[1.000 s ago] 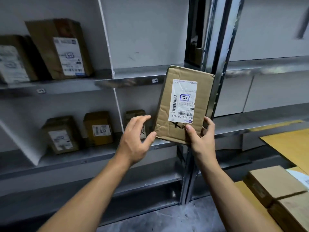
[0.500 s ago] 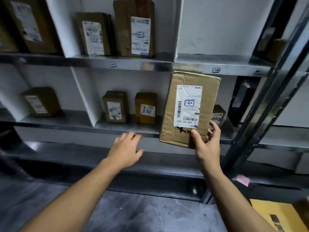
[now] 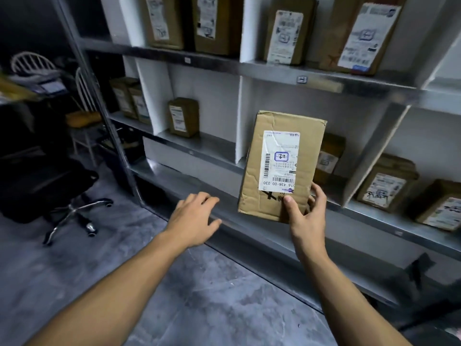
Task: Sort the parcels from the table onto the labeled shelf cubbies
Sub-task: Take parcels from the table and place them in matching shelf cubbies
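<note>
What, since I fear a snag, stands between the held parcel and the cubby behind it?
Nothing visible. The right hand holds the parcel before the open cubby; one small box stands deeper inside it.

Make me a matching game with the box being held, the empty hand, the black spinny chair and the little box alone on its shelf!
Things:
1. held parcel
2. left hand
3. black office chair
4. lone small parcel

States:
A. fingers spread, holding nothing
B. on wheels on the grey floor
C. gripped near its bottom by the right hand
D. standing upright in a cubby

Pairs: 1-C, 2-A, 3-B, 4-D
</note>
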`<state>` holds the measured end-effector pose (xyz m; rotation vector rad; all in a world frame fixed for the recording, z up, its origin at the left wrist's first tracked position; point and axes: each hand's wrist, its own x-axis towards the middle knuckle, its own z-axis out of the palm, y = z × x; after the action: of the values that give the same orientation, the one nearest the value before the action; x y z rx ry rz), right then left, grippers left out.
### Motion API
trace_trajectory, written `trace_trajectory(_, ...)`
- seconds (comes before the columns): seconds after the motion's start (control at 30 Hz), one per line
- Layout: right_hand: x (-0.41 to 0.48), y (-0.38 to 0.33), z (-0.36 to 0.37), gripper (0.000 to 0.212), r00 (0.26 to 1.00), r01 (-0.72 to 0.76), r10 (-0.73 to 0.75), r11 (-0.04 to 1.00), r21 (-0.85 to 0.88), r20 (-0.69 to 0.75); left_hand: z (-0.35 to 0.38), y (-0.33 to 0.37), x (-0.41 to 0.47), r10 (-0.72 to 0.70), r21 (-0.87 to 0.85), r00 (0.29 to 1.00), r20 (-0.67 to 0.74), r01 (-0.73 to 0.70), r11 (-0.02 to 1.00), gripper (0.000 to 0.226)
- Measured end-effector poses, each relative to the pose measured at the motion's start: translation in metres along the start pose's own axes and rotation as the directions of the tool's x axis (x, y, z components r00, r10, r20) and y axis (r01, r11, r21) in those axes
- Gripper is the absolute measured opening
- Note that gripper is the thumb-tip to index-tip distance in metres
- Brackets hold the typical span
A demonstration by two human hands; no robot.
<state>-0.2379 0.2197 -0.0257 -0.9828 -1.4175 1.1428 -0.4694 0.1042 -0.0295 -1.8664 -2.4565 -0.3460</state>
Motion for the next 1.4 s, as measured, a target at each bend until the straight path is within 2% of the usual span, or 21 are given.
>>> trace_trajectory(0.27, 0.026, -0.001, 0.162, 0.059, 1.0, 0.004, -0.005, 0.999, 0.035, 0.031, -0.025, -0.147, 0.037, -0.02, 0.015, 1.0, 0.006, 0.02, 1.0, 0.06)
trace_trajectory(0.47, 0.044, 0.01, 0.23, 0.062, 1.0, -0.023, 0.023, 1.0, 0.002, 0.019, -0.04, -0.219, 0.068, -0.002, 0.008, 1.0, 0.003, 0.002, 1.0, 0.059)
trace_trajectory(0.73, 0.087, 0.035, 0.281, 0.065, 0.998, -0.057, 0.055, 0.997, -0.05, -0.034, -0.024, -0.264, 0.113, -0.007, -0.037, 0.998, 0.064, 0.01, 0.999, 0.058)
trace_trajectory(1.0, 0.17, 0.061, 0.332, 0.058, 0.998, -0.033, 0.03, 0.998, -0.058, -0.05, -0.005, -0.291, 0.207, 0.028, -0.004, 0.996, 0.089, -0.028, 1.0, 0.056)
trace_trajectory(1.2, 0.247, 0.092, 0.362, 0.062, 0.991, -0.042, 0.027, 0.993, -0.107, -0.135, 0.006, -0.311, 0.292, 0.054, 0.027, 0.988, 0.143, -0.058, 0.998, 0.059)
trace_trajectory(1.4, 0.298, 0.122, 0.372, 0.073, 0.964, -0.1, 0.051, 0.979, -0.177, -0.259, 0.025, -0.328, 0.341, 0.047, -0.022, 0.986, 0.158, -0.044, 0.999, 0.059)
